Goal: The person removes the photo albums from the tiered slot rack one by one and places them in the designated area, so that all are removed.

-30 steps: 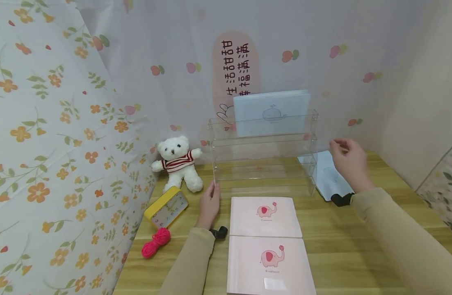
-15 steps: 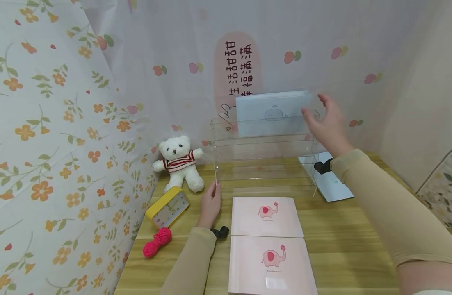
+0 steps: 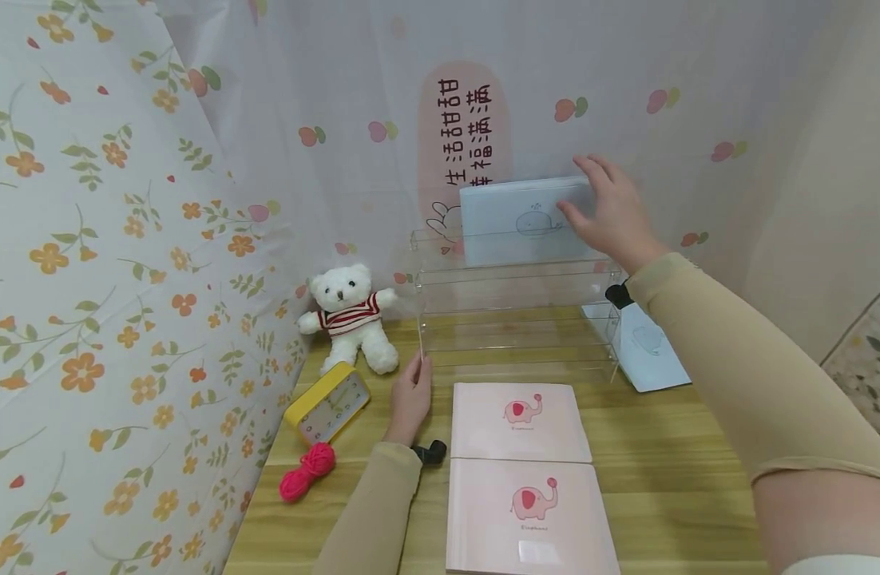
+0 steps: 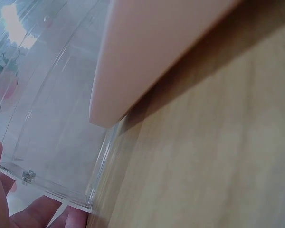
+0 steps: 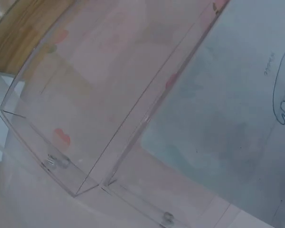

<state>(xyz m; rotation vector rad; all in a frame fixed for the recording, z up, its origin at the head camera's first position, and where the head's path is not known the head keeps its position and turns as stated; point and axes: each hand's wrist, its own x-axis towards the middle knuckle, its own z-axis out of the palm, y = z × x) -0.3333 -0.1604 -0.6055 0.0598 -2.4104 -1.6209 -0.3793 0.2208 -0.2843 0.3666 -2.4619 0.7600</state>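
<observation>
A clear acrylic tiered rack (image 3: 512,349) stands at the back of the wooden table. My left hand (image 3: 410,397) grips the lower front edge of its left side panel; in the left wrist view fingers (image 4: 35,213) wrap that edge. On the top tier a pale blue book (image 3: 493,216) with a whale drawing stands upright. My right hand (image 3: 612,212) is at its upper right corner, thumb in front, fingers extended by the top edge. Contact there is unclear, and the right wrist view shows no fingers. Two pink elephant books (image 3: 515,431) lie before the rack.
Another blue whale book (image 3: 648,351) lies on the table right of the rack, partly behind the right forearm. To the left are a white teddy bear (image 3: 361,331), a yellow clock (image 3: 328,403) and pink yarn (image 3: 307,471). A patterned cloth (image 3: 325,176) hangs behind.
My right hand has moved up and left from above the flat blue book to the standing one on the top tier. The left hand stays on the rack.
</observation>
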